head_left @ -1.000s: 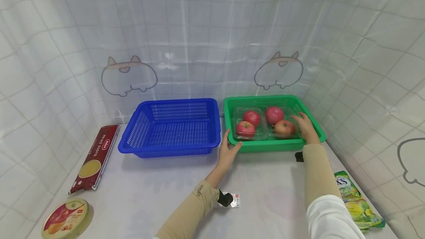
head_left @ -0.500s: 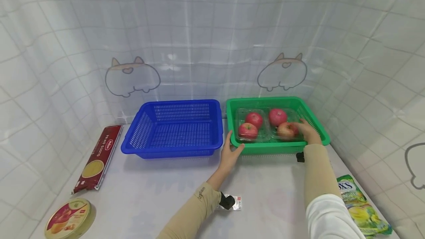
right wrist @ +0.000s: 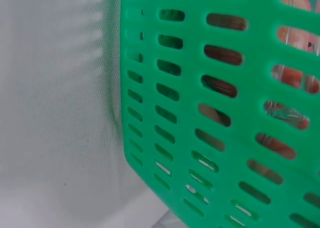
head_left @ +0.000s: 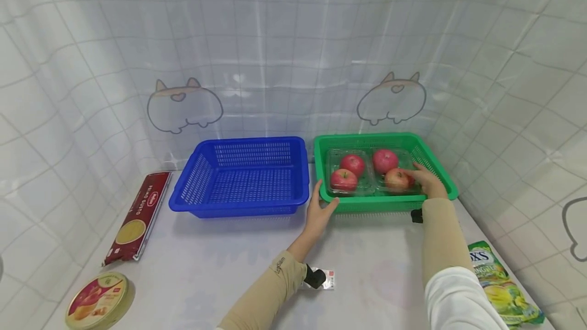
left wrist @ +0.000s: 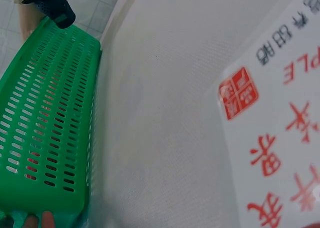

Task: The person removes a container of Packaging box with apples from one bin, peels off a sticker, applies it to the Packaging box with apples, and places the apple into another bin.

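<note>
Two clear plastic boxes of red apples sit side by side in the green basket [head_left: 390, 200]. My right hand [head_left: 429, 182] reaches over the basket's near right rim and grips the right-hand box [head_left: 384, 181] at its right end, thumb lying over an apple [head_left: 397, 180]. Through the slots in the right wrist view, its fingers [right wrist: 290, 75] show against clear plastic. My left hand [head_left: 317, 213] rests at the basket's near left corner, fingers along the left side, thumb on the front rim. Next to it stands the left-hand box [head_left: 343, 193]. In the left wrist view, fingertips [left wrist: 47, 219] touch the basket wall.
A blue basket [head_left: 249, 207] stands left of the green one. A red pasta packet [head_left: 137, 218] and a round tin [head_left: 97, 299] lie at the left; a green candy bag [head_left: 502, 289] lies at the right. Beneath my left wrist is a printed white packet [head_left: 328, 280]. Curtains surround the table.
My right hand has come down from above the right-hand box and closed around its right end. The left hand has stayed at the basket's corner. The view has shifted slightly.
</note>
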A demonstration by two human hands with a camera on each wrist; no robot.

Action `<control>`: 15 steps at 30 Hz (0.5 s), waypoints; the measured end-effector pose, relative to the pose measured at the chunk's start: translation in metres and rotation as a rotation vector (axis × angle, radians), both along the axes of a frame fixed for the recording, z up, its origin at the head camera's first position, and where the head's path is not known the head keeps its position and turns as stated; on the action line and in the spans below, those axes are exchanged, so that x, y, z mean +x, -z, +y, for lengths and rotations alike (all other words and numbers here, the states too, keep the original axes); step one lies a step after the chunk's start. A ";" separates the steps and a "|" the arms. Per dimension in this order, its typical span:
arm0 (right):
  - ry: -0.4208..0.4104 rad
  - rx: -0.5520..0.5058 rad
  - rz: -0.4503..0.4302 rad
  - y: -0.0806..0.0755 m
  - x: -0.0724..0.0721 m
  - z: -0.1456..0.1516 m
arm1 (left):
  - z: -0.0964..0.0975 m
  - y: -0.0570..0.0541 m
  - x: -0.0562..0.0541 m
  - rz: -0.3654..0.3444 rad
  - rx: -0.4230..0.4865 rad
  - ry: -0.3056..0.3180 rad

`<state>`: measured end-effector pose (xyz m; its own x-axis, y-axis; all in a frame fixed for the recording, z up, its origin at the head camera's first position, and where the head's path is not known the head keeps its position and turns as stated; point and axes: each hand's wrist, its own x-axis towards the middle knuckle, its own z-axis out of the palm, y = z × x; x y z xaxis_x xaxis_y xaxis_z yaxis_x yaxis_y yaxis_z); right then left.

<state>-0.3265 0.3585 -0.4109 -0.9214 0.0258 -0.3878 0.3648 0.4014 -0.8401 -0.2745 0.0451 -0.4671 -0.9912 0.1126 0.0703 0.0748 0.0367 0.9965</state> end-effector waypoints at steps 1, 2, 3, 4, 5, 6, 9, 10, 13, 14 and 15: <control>0.004 -0.014 -0.003 0.000 0.000 0.001 | 0.000 0.000 0.000 -0.003 0.004 0.002; 0.011 -0.033 -0.005 0.000 0.001 0.001 | 0.000 0.000 0.001 -0.005 0.007 0.002; 0.018 -0.050 -0.006 0.000 0.001 0.002 | 0.001 0.000 0.000 -0.012 0.010 0.003; 0.025 -0.066 -0.003 -0.001 0.002 0.003 | 0.001 0.000 0.001 -0.014 0.011 0.002; 0.034 -0.077 -0.001 -0.001 0.002 0.003 | 0.001 0.000 0.001 -0.014 0.014 0.002; 0.043 -0.086 0.005 -0.001 0.003 0.003 | 0.001 0.000 0.002 -0.013 0.019 0.003; 0.073 -0.097 0.019 -0.002 0.005 0.003 | 0.002 0.001 0.003 -0.012 0.018 0.005; 0.084 -0.100 0.027 -0.002 0.006 0.002 | 0.002 0.000 0.003 -0.008 0.015 0.004; 0.113 -0.126 0.058 -0.002 0.006 0.000 | 0.002 0.000 0.002 -0.003 0.002 -0.005; 0.121 -0.138 0.070 -0.002 0.006 -0.001 | 0.001 0.000 0.002 -0.002 -0.002 -0.010; 0.125 -0.152 0.083 -0.003 0.005 -0.002 | 0.001 -0.001 0.001 -0.002 -0.007 -0.015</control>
<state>-0.3212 0.3564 -0.4082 -0.9435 0.0891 -0.3192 0.3313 0.2233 -0.9167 -0.2738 0.0457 -0.4662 -0.9929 0.0983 0.0673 0.0720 0.0444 0.9964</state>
